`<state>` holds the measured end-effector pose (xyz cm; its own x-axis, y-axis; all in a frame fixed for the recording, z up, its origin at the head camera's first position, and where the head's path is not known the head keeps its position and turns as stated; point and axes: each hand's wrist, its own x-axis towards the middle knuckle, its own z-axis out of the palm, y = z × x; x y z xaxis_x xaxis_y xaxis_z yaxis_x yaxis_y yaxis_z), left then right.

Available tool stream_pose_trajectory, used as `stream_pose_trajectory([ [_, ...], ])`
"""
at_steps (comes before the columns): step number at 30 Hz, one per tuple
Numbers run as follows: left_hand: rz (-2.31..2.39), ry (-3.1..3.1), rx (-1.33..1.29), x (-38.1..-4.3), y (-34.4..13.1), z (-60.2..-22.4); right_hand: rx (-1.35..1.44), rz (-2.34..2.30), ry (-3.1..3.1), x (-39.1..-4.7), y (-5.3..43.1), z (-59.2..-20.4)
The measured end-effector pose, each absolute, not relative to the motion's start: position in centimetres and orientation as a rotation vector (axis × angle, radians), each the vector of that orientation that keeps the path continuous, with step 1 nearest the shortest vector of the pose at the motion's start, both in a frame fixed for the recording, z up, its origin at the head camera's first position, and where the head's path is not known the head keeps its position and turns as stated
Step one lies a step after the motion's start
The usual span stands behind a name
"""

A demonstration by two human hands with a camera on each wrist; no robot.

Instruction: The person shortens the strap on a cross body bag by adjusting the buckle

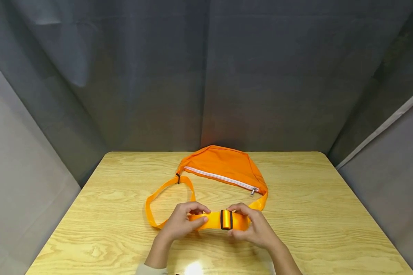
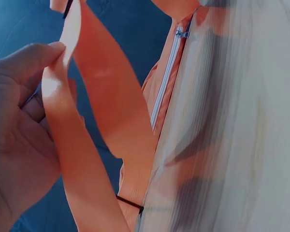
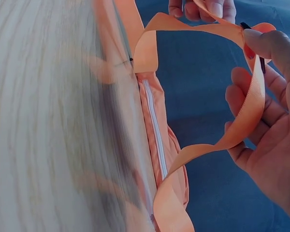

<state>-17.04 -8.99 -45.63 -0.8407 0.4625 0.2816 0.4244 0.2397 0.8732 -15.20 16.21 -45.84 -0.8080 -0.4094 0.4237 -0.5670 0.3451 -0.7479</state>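
Note:
An orange waist bag (image 1: 223, 164) lies on the table, its white zipper (image 1: 220, 178) facing the person and the metal zipper pull (image 1: 252, 191) at the right end. Its yellow-orange strap (image 1: 213, 220) is lifted toward the person. My left hand (image 1: 184, 221) pinches the strap between thumb and fingers, left of a black slide buckle (image 1: 226, 219). Thumb and fingers of my right hand (image 1: 254, 225) grip the strap at the buckle's right side. In the left wrist view, the left thumb presses on the strap (image 2: 63, 96). The right wrist view shows the right thumb close to the buckle.
A strap loop (image 1: 149, 206) lies left of the bag, joined by a small black ring (image 1: 178, 178). The wooden table (image 1: 313, 221) has grey cloth walls (image 1: 158, 76) behind it and at both sides. The bag sits near the table's far edge.

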Motion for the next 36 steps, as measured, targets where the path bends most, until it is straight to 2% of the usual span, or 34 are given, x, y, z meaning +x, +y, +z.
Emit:
stream_pose_trajectory([
  [6, 1.730, 2.399, 0.957, -17.3, -7.9, -45.6, 0.933, 1.482, -2.416, -15.2, 15.7, -45.4],
  [18, 1.703, 2.412, 0.842, -15.5, -8.1, -42.1, 0.876, 1.451, -2.431, -15.0, 16.0, -45.4],
  [27, 1.749, 2.391, 0.790, -15.4, -8.5, -41.9, 0.834, 1.473, -2.450, -14.4, 16.1, -44.2],
  [36, 1.787, 2.301, 0.936, -15.3, -7.0, -42.2, 0.889, 1.490, -2.445, -13.4, 15.2, -42.1],
])
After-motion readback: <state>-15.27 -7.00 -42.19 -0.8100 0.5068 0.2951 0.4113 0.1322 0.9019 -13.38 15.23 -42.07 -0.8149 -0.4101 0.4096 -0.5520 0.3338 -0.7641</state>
